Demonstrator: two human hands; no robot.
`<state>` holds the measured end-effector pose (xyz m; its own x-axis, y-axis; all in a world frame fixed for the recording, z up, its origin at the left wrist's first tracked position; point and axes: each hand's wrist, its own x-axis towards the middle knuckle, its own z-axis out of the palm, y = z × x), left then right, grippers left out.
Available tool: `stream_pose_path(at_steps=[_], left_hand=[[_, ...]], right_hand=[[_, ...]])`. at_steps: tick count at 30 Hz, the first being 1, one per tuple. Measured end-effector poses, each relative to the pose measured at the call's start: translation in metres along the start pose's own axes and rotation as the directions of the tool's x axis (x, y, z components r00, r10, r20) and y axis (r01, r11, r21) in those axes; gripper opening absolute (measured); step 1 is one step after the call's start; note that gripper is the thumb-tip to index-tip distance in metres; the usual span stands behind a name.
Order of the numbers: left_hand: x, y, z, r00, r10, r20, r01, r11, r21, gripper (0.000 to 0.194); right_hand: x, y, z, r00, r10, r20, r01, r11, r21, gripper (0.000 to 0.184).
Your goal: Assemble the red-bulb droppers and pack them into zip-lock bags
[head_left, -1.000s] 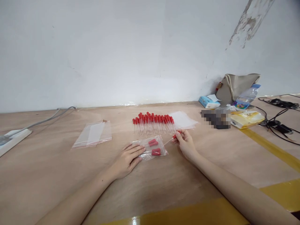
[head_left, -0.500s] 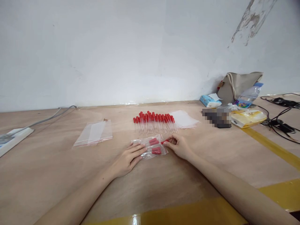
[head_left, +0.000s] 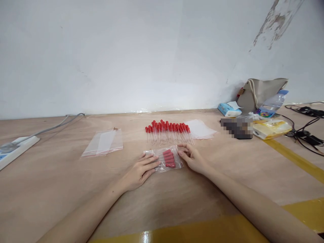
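Note:
A small clear zip bag (head_left: 164,159) lies on the wooden table (head_left: 63,189) in front of me, with several red-bulbed glass droppers inside it. My left hand (head_left: 140,170) rests flat on the bag's left end, fingers stretched out. At the bag's right edge, my right hand (head_left: 192,158) has its fingers curled against the opening. Just behind the bag lies a row of several loose droppers (head_left: 168,131) with red bulbs pointing to the wall.
A stack of empty clear bags (head_left: 103,143) lies to the left, and a white power strip (head_left: 15,150) sits at the far left edge. Thin white sheets (head_left: 201,129) lie right of the droppers. Tissue pack, canvas bag (head_left: 260,92), bottle, yellow packet and black cables crowd the right.
My right hand carried one dropper from the air down to the bag and slid it in; the bag now holds one more red bulb. The left hand stayed put.

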<state>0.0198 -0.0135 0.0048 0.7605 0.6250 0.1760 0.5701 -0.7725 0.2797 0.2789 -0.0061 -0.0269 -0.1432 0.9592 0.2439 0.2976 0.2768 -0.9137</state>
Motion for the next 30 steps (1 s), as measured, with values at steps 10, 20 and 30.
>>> stream_pose_path(at_steps=[10, 20, 30], left_hand=[[-0.004, -0.018, -0.02, 0.989, 0.139, 0.058, -0.142, 0.989, 0.049, 0.036], [-0.008, 0.047, -0.008, 0.946, -0.276, -0.169, 0.318, 0.889, 0.329, 0.041], [-0.023, 0.027, -0.029, 0.873, -0.483, 0.067, 0.359, 0.73, 0.582, 0.023]], right_hand=[[-0.008, -0.026, -0.02, 0.932, -0.25, 0.264, 0.362, 0.707, -0.608, 0.024], [-0.019, -0.04, 0.0, 0.738, -0.255, 0.625, 0.606, 0.659, -0.446, 0.049], [-0.019, -0.035, -0.007, 0.79, -0.259, 0.556, 0.554, 0.691, -0.464, 0.044]])
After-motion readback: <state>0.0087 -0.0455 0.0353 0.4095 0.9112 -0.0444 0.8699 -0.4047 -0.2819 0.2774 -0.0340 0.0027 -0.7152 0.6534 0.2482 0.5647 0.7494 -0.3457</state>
